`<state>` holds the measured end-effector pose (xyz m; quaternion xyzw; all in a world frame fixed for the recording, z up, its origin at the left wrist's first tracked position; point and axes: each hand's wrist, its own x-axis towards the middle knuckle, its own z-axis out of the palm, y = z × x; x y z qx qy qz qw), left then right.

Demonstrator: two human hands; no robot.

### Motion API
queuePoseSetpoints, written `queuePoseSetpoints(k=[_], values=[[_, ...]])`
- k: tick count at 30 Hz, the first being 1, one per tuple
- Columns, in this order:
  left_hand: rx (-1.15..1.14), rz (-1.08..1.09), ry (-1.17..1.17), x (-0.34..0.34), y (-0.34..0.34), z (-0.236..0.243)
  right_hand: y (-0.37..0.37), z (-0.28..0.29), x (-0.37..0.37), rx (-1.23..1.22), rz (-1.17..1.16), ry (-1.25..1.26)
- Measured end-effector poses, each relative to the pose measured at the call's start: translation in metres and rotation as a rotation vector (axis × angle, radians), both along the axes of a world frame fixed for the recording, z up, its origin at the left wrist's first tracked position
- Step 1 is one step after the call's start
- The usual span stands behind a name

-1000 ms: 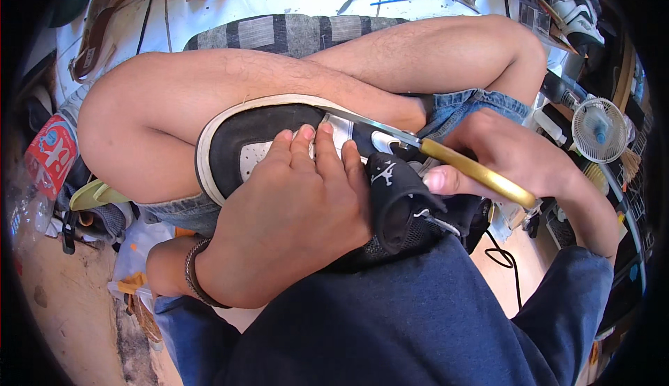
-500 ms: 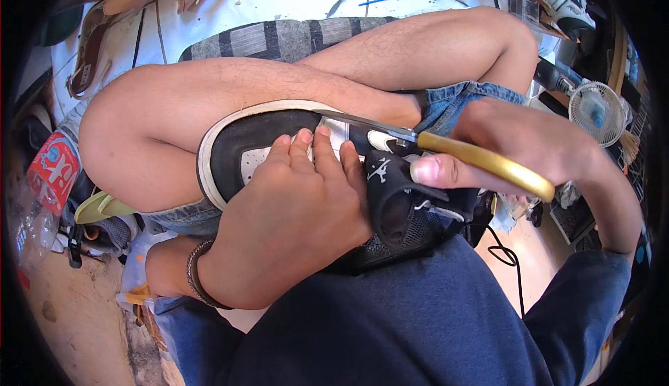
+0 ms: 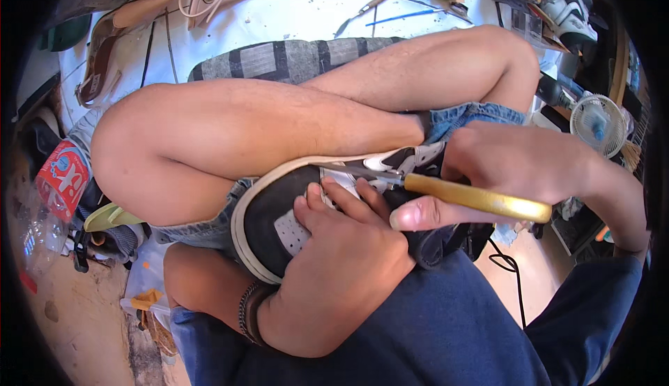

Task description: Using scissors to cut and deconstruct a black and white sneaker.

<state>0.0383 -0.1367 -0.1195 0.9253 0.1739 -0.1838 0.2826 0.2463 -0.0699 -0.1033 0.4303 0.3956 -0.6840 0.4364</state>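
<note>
Tiled floor lies at twelve o'clock; half-open left hand presses a shoe, right hand clasps scissors towards three; no cut shows, remainder unclear.

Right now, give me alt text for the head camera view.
The left hand rests its fingers on a black-and-white shoe beside crossed bare legs; the right hand holds gold-handled scissors, blades over the shoe. A fan is at right, a plastic bottle at left.
</note>
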Motion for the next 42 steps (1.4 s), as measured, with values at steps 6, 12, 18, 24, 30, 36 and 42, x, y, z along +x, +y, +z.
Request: queuePoseSetpoints(k=[6,12,18,24,30,36,42], values=[[-0.036,-0.031,0.046,0.011,0.005,-0.001,0.004,0.0,0.003,0.065,0.016,-0.017],[-0.013,-0.113,0.041,0.015,0.004,-0.002,-0.002,-0.005,0.007,0.117,0.0,0.005],[0.01,-0.116,0.02,0.015,0.002,-0.002,0.008,-0.005,0.001,0.236,0.128,-0.016],[-0.025,-0.073,0.004,0.013,0.001,0.0,0.01,-0.009,-0.006,0.142,0.162,-0.061],[0.032,-0.086,-0.02,0.007,0.005,0.003,0.013,-0.008,-0.009,-0.018,0.085,-0.066],[0.016,-0.08,0.016,0.011,0.004,0.002,0.021,-0.006,-0.009,-0.073,0.167,-0.111],[0.014,-0.101,0.009,0.009,0.009,0.001,0.019,-0.008,-0.008,-0.09,0.144,-0.133]])
